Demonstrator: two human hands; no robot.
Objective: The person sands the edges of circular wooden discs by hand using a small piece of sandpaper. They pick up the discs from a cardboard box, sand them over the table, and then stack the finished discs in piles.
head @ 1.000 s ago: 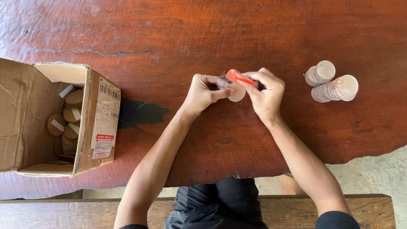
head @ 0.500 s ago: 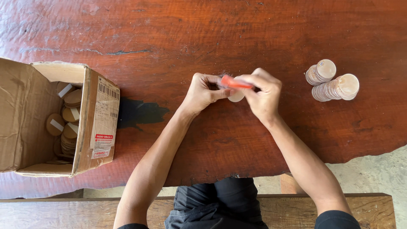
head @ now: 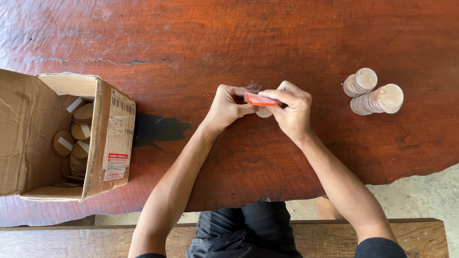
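Both hands meet over the middle of a dark red wooden table (head: 239,43). My left hand (head: 228,106) pinches a small pale wooden disc (head: 263,112), mostly hidden between the fingers. My right hand (head: 291,111) grips a flat orange tool (head: 260,100) laid across the top of the disc. Fine pale dust lies on the table just behind my fingers.
Two leaning stacks of pale wooden discs (head: 373,93) stand at the right. An open cardboard box (head: 103,138) at the left edge holds several more discs, some with tape strips. A dark stain (head: 160,130) lies beside the box. A wooden bench (head: 71,241) runs below.
The orange tool has slid slightly left across the disc and now lies flatter. Both hands stay in the same place.
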